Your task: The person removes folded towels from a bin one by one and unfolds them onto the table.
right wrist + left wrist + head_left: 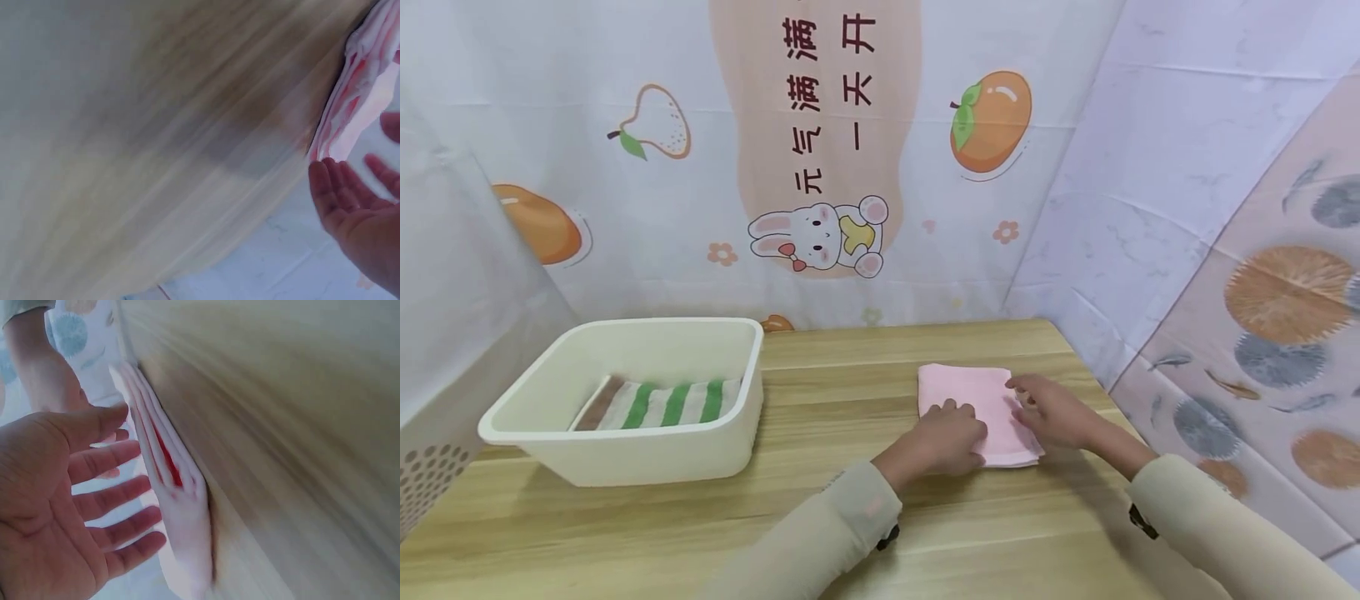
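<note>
Item under inspection: a folded pink cloth, flat on the desk, nearer the right edge than the left and short of the far right corner. Its longer side appears to run from the far edge toward the near edge, slightly askew.

Governing relation: the cloth lies between both hands. The left hand is at its left, near portion, so the cloth extends to the right of that hand and away from it; the right hand is at its right side, toward the desk's right edge. Neither is clearly nearer: the left overlaps the cloth, the right meets its border.

State of hands: the left is released, fingers spread and lightly bent, grasping nothing. The right is likewise unclenched, with fingertips at or just beside the cloth; firm contact cannot be told.

Differences between views: the left wrist view discloses stacked layers and a red patch within the fold, where the head view gives only a plain upper face. The right wrist view shows the layers uneven and rippled. Only the head view records the white basin, by the far left corner, with a striped cloth inside
</note>
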`<state>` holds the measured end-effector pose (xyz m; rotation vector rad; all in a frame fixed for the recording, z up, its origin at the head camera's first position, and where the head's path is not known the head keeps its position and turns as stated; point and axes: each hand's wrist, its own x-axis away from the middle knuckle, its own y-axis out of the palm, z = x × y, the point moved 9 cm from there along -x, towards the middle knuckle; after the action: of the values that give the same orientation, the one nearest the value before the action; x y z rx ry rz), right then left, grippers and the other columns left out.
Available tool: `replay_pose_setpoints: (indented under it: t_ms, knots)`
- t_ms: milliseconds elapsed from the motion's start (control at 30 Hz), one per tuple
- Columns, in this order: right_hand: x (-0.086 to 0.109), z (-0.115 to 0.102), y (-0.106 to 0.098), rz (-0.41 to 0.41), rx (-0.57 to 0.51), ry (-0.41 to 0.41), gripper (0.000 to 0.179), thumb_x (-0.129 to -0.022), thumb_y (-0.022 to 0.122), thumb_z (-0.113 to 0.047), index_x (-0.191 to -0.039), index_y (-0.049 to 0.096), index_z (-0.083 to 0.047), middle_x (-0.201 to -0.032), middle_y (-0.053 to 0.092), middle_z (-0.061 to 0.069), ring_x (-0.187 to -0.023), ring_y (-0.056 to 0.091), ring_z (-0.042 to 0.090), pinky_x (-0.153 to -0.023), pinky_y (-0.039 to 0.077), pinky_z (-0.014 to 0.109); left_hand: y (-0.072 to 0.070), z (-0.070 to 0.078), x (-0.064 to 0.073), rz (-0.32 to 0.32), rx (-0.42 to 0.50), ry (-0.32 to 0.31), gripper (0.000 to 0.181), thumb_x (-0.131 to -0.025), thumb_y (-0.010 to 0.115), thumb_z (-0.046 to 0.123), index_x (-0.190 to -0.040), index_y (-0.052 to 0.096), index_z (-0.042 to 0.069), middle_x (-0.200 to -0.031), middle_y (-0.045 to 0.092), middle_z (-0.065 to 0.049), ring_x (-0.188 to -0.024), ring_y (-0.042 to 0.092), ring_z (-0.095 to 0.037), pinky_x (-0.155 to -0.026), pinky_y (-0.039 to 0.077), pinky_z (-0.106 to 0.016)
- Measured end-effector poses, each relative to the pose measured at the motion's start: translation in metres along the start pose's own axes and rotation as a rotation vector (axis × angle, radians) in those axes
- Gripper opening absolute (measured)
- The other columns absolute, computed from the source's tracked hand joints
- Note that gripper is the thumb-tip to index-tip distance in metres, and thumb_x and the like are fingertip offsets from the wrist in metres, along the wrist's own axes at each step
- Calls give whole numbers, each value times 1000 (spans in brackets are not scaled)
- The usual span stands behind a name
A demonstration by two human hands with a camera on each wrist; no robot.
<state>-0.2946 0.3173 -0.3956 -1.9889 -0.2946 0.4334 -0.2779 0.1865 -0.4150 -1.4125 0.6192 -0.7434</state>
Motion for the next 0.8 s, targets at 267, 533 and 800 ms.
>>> replay_pose_setpoints:
  t_ms: [267,533,800]
  knots:
    - [11,32,10,-47,-403,345,40,-98,59,-3,-131,51,18,-99,68,19,-84,69,25,-68,59,36,3,31,-20,-2,-38,53,18,-90,74,41,-104,71,29,-104,60,7,-91,52,-14,-72,47,-29]
    - [29,42,30,-67,-828,537,37,-103,46,1,-131,37,23,-96,68,14,-81,69,20,-74,61,37,9,38,-38,23,-40,-4,21,-86,78,40,-99,65,28,-102,57,8,-90,52,-12,-70,48,-30]
    - [43,45,38,-94,-1002,643,39,-106,38,-3,-136,41,21,-102,72,13,-89,71,22,-76,61,38,10,39,-40,21,46,0,15,-88,74,23,-102,66,23,-94,59,8,-79,54,-9,-59,47,-29]
